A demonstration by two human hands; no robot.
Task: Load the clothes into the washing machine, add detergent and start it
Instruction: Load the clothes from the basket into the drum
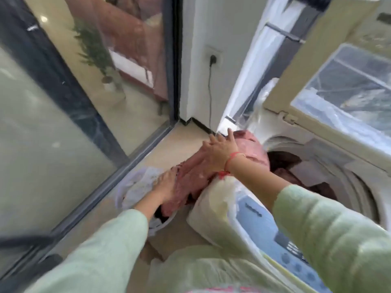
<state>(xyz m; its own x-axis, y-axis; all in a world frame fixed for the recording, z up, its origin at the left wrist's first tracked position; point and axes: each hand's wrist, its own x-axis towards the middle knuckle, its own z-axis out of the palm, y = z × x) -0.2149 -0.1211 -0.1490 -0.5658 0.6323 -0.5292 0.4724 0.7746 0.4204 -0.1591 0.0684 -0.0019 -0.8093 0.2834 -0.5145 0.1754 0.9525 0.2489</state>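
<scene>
The top-loading washing machine (330, 163) stands with its lid (313, 66) raised, and dark clothes (283, 160) already lie in the drum. On the floor beside it sits the laundry basket (132, 186). A pink garment (252, 154) bridges the two, draped from the basket up over the machine's rim. It looks soft, limp and light, likely to sag and trail, so gathering it in bunches near the middle should serve best. The right hand (220, 150) lies flat on it, fingers spread. The left hand (166, 183) touches its lower end; I cannot tell whether it grasps.
</scene>
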